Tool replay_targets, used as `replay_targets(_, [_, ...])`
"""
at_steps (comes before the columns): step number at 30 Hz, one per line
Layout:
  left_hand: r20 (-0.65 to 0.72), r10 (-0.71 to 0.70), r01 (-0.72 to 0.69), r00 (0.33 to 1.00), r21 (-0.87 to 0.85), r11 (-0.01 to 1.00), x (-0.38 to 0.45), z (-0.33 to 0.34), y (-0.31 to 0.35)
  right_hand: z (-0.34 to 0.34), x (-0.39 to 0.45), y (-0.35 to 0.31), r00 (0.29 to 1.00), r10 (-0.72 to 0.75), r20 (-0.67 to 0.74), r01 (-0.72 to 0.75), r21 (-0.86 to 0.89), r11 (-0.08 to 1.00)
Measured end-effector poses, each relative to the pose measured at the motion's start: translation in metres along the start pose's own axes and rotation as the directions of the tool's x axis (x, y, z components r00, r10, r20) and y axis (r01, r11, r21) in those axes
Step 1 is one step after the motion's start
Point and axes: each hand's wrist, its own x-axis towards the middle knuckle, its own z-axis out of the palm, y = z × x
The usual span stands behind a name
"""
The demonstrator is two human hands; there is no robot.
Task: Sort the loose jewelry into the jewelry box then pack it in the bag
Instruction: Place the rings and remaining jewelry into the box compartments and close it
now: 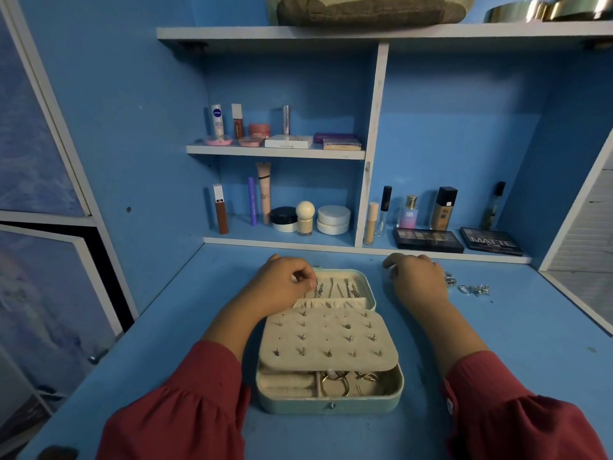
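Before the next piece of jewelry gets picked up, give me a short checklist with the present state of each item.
1. Jewelry box open on the desk: ok.
2. Earring panel has free holes: ok, several rows are only partly filled.
3. Loose jewelry left on the desk: ok, a small pile lies beside the right hand.
4. Right hand free to pick up: cannot tell, its fingers are curled down and hidden.
5. Left hand finished at the lid: not ok, its fingers pinch something small over the chains.
6. Bag for packing in view: not ok, no bag is clearly recognizable.
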Motion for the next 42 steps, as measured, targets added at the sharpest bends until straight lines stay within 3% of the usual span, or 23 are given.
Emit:
replay_targets(4, [-0.003, 0.004, -0.004, 1.000, -0.042, 0.999, 0.000, -0.001, 0.004, -0.007, -0.002, -0.004, 0.991, 0.106, -0.085, -0.065, 0.383, 0.922])
replay_targets(6, [-0.013, 0.006, -0.007, 1.000, -0.090, 0.996, -0.002, -0.002, 0.008, -0.013, -0.003, -0.007, 0.983, 0.176, -0.053, -0.095, 0.673, 0.733])
replay_targets(8, [-0.019, -0.001, -0.001, 1.000, -0.149, 0.989, -0.003, -0.003, 0.011, -0.022, -0.007, -0.013, 0.977, 0.211, -0.020, -0.092, 0.858, 0.506])
replay_targets(14, [-0.029, -0.009, 0.001, 1.000, -0.285, 0.958, -0.003, -0.004, 0.015, -0.040, -0.016, -0.032, 0.994, 0.105, 0.013, -0.023, 0.995, 0.099])
replay_targets(21, [0.073, 0.057, -0.006, 0.996, -0.560, 0.829, -0.007, -0.006, 0.026, -0.050, -0.030, -0.060, 0.986, -0.159, 0.042, -0.066, 0.987, -0.146])
replay_targets(25, [0.115, 0.082, 0.010, 0.990, -0.638, 0.770, -0.010, -0.006, 0.031, -0.051, -0.037, -0.072, 0.970, -0.241, 0.038, -0.079, 0.984, -0.163])
replay_targets(30, [0.022, 0.033, -0.012, 0.999, -0.629, 0.777, -0.010, -0.010, 0.031, -0.050, -0.036, -0.070, 0.973, -0.228, 0.043, -0.074, 0.989, -0.127])
replay_targets(36, [-0.069, -0.034, -0.020, 0.997, -0.656, 0.754, -0.008, -0.012, 0.028, -0.044, -0.034, -0.065, 0.978, -0.184, 0.098, -0.054, 0.972, 0.229])
replay_targets(39, [-0.081, -0.049, -0.015, 0.996, -0.647, 0.762, -0.007, -0.009, 0.029, -0.040, -0.034, -0.067, 0.983, -0.151, 0.101, -0.048, 0.946, 0.321])
replay_targets(42, [-0.113, -0.087, -0.003, 0.990, -0.629, 0.778, -0.004, -0.007, 0.028, -0.037, -0.032, -0.065, 0.989, -0.094, 0.114, -0.078, 0.943, 0.324])
